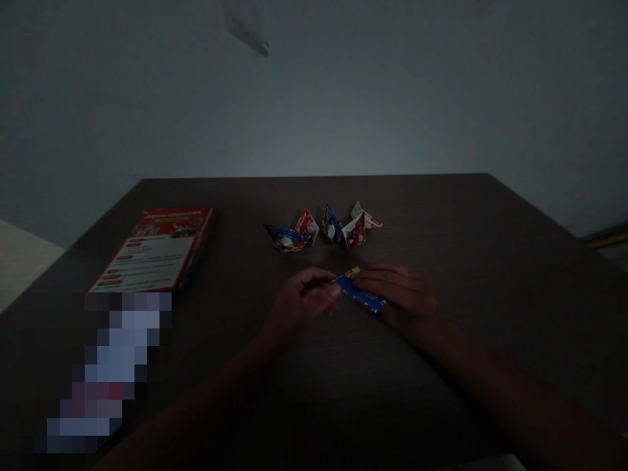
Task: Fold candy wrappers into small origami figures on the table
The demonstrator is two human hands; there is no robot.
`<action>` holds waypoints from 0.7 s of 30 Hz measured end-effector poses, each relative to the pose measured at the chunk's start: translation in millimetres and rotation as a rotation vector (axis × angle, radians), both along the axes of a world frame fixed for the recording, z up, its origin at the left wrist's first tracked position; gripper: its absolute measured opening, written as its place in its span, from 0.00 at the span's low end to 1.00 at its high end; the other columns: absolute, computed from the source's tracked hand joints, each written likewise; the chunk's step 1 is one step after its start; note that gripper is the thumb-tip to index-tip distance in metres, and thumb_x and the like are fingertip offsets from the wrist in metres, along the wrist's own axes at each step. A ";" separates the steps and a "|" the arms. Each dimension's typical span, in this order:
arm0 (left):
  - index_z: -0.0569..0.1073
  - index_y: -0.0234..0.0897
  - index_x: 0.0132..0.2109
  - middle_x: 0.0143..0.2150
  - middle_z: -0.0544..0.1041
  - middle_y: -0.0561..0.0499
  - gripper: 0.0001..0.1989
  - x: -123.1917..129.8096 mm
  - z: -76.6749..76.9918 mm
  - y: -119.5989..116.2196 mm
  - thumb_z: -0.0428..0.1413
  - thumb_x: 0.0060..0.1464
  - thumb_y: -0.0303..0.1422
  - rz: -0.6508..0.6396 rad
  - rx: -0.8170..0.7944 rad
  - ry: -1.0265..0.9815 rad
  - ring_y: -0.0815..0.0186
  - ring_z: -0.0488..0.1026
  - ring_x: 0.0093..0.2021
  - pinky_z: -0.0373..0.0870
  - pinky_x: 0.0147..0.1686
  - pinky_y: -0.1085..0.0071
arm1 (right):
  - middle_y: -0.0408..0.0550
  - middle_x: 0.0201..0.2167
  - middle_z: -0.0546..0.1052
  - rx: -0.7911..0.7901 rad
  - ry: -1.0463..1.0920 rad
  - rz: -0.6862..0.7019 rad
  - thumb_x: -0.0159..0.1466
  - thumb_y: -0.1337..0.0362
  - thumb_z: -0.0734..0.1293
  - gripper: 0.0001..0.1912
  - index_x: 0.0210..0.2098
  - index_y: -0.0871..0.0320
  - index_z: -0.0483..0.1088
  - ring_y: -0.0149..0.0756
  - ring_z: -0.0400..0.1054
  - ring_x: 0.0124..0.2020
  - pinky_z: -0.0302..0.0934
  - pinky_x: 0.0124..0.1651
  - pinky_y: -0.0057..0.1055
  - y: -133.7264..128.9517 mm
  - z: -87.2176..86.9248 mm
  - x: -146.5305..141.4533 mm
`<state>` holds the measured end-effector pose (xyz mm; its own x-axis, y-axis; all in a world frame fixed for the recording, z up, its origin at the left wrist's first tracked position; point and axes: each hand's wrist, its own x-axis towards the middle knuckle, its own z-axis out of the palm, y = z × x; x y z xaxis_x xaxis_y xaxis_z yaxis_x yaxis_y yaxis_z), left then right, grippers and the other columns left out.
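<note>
A small folded piece of blue printed paper (364, 296) with a yellow and red corner lies between my hands, low over the table. My left hand (307, 294) has its thumb and forefinger closed at the paper's left corner. Laid across the upper right part of the paper are the fingers of my right hand (405, 291), gripping it; they hide some of the sheet. Just beyond my hands stand two folded paper figures with pointed ends, one blue and red on the left (290, 237), the other blue, white and red on the right (354, 230).
A stack of red and white printed sheets or booklets (157, 252) rests on the left of the dark wooden table (432, 203). A blurred-out patch (115, 353) covers what lies nearer on that side. Behind the table rises a pale wall (314, 98). The scene is dim.
</note>
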<state>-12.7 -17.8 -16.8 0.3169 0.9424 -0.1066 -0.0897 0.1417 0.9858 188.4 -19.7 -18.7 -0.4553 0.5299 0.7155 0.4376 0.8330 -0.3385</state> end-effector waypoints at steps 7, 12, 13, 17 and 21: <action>0.74 0.34 0.39 0.38 0.74 0.49 0.08 -2.0 0.3 2.2 0.57 0.52 0.34 0.071 0.407 0.356 0.68 0.71 0.37 0.66 0.35 0.75 | 0.45 0.27 0.80 -0.673 0.343 -0.225 0.56 0.63 0.70 0.06 0.32 0.57 0.77 0.35 0.73 0.27 0.67 0.29 0.29 -4.4 2.7 -10.1; 0.75 0.35 0.36 0.31 0.74 0.53 0.10 -2.2 -3.7 5.2 0.53 0.56 0.36 0.081 0.390 0.486 0.69 0.69 0.32 0.63 0.31 0.75 | 0.47 0.27 0.80 -1.107 0.435 -0.130 0.52 0.59 0.72 0.10 0.30 0.60 0.77 0.36 0.74 0.27 0.67 0.31 0.30 -3.4 4.6 -13.1; 0.75 0.35 0.35 0.30 0.74 0.53 0.10 -2.3 -4.0 5.4 0.53 0.56 0.37 0.069 0.386 0.509 0.70 0.69 0.31 0.62 0.30 0.75 | 0.47 0.27 0.80 -1.150 0.442 -0.113 0.52 0.59 0.72 0.11 0.31 0.60 0.76 0.35 0.73 0.26 0.67 0.31 0.30 -2.7 4.1 -13.0; 0.75 0.35 0.33 0.29 0.74 0.53 0.12 -2.3 -4.9 6.2 0.52 0.56 0.38 0.052 0.363 0.588 0.69 0.69 0.30 0.61 0.29 0.74 | 0.46 0.29 0.80 -1.219 0.456 -0.049 0.51 0.60 0.73 0.13 0.33 0.60 0.74 0.33 0.73 0.28 0.66 0.32 0.29 0.9 -0.4 -11.7; 0.76 0.36 0.34 0.29 0.75 0.53 0.14 -3.4 -8.1 9.0 0.50 0.57 0.39 0.061 0.358 0.689 0.68 0.69 0.29 0.61 0.30 0.73 | 0.46 0.32 0.79 -1.139 0.442 -0.109 0.50 0.62 0.73 0.22 0.43 0.59 0.70 0.35 0.74 0.31 0.67 0.35 0.31 5.2 -6.3 -9.0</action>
